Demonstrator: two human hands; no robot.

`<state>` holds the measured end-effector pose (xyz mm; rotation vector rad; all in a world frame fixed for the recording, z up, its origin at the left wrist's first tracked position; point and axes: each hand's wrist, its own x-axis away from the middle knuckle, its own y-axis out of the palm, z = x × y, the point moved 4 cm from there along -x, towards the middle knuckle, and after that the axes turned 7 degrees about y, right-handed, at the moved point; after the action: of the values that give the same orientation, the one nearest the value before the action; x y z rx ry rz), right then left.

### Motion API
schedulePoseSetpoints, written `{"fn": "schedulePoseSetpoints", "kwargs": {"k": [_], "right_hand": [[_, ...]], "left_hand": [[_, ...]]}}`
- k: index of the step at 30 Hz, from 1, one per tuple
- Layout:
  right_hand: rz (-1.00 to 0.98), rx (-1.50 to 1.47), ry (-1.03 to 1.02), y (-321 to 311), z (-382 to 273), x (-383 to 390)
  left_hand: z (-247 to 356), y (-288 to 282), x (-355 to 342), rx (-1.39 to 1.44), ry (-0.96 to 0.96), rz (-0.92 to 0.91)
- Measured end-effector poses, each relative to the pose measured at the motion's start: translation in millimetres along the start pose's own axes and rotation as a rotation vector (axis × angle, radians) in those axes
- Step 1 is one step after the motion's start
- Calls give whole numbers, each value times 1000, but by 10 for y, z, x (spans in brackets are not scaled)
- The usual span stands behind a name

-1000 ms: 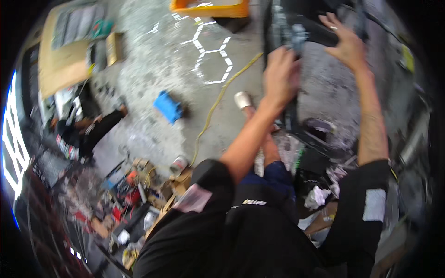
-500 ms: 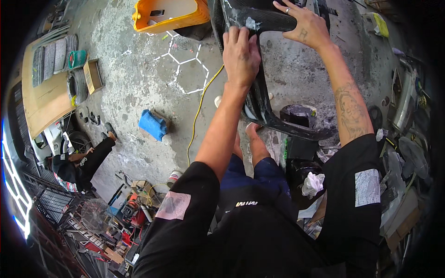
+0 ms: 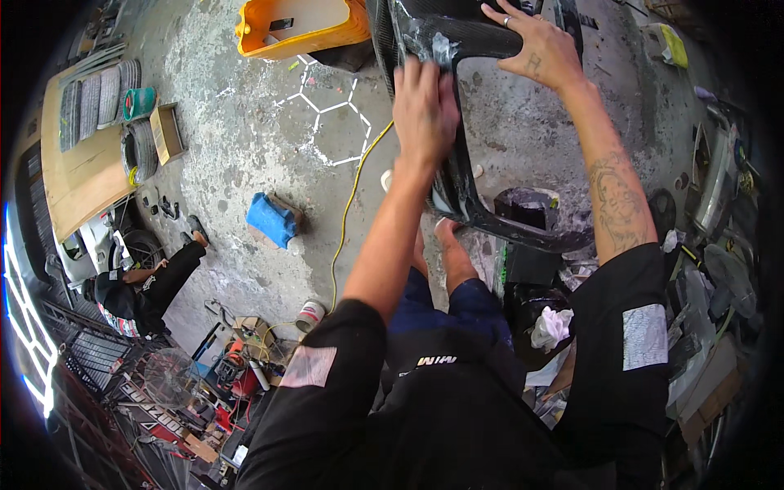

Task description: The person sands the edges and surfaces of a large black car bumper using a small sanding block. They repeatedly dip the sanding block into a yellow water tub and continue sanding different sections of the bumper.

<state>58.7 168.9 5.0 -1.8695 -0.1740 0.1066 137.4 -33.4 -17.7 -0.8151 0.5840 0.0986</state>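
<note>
A glossy black carbon-fibre panel with angular frame-like arms stretches from the top of the view down toward my legs. My left hand, blurred by motion, presses on its left arm with the fingers curled together; whatever lies under them is hidden. Just above those fingers a pale, whitish wet-looking patch shows on the black surface. My right hand, with a ring on one finger, rests spread on the panel's upper right edge, thumb and fingers apart.
A yellow tub with cloudy liquid stands at upper left. On the floor are a blue cloth-covered block, a yellow cable and a can. A person sits far left near tyres. Crumpled white paper lies at right.
My left hand has slid a little down along the panel's arm, toward me, baring more of the surface near the pale patch. The right hand keeps its place.
</note>
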Motion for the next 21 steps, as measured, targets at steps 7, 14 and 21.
{"fn": "schedulePoseSetpoints", "kwargs": {"k": [7, 14, 21], "right_hand": [[41, -7, -47, 90, -12, -37], [7, -25, 22, 144, 156, -80], [-48, -73, 70, 127, 29, -178]], "left_hand": [[76, -157, 439, 47, -85, -52], [-1250, -129, -504, 179, -104, 322], [-4208, 532, -1118, -19, -305, -185]]}}
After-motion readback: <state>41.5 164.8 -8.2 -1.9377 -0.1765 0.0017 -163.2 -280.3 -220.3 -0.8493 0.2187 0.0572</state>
